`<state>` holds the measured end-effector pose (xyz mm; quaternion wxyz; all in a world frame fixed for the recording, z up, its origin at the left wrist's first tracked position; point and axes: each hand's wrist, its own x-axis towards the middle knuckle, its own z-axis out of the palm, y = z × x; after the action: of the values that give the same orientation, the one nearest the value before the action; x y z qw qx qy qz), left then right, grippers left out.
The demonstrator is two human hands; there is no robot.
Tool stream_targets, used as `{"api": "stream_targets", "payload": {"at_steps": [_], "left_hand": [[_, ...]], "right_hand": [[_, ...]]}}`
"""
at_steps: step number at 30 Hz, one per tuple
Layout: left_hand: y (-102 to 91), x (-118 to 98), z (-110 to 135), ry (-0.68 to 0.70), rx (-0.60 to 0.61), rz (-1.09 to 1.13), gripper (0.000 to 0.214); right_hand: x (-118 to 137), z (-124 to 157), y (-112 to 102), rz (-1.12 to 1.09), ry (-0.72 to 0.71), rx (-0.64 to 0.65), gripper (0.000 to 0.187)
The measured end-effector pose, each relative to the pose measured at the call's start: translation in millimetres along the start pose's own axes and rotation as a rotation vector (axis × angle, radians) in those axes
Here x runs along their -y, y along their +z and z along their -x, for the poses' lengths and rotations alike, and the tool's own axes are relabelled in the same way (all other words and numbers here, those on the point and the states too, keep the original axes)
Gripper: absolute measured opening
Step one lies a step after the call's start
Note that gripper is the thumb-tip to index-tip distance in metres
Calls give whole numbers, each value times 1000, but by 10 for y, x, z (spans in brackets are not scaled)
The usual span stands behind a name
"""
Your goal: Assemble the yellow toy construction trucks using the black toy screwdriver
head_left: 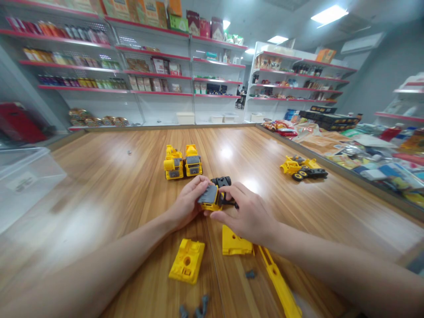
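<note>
A partly built toy truck (209,197), with a yellow and grey cab and a black chassis, is held just above the wooden table. My left hand (189,198) is closed around the cab's left side. From the right, my right hand (247,212) grips the same toy near its black part, thumb and fingers bent towards each other. Below my hands lie a yellow base plate (187,261), a yellow panel (236,240) and a long yellow arm piece (278,282). A grey screw (251,274) rests beside the arm piece, and several more grey screws (198,311) lie at the near edge.
Two yellow toy trucks (183,163) stand beyond my hands. Further right sits another yellow and black toy vehicle (304,168). A clear plastic bin (29,181) is at the left. Packaged goods (357,145) are piled past the right edge; stocked shelves (159,57) line the back.
</note>
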<state>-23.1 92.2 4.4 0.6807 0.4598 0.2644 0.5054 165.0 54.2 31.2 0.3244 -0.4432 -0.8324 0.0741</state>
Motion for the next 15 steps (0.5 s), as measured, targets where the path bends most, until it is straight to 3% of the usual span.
{"api": "stream_targets", "payload": {"at_steps": [2,7,15], "left_hand": [[14,26,27,-11,69,15,18],[-21,45,38,-50,182,35,23],[-34,8,50,-65,188,96,36]], "right_hand": [[40,18,-3,28,-1,14,57],[28,-1,-25,50,33,-3,60],[19,-14,-46,-39,-31,6,50]]}}
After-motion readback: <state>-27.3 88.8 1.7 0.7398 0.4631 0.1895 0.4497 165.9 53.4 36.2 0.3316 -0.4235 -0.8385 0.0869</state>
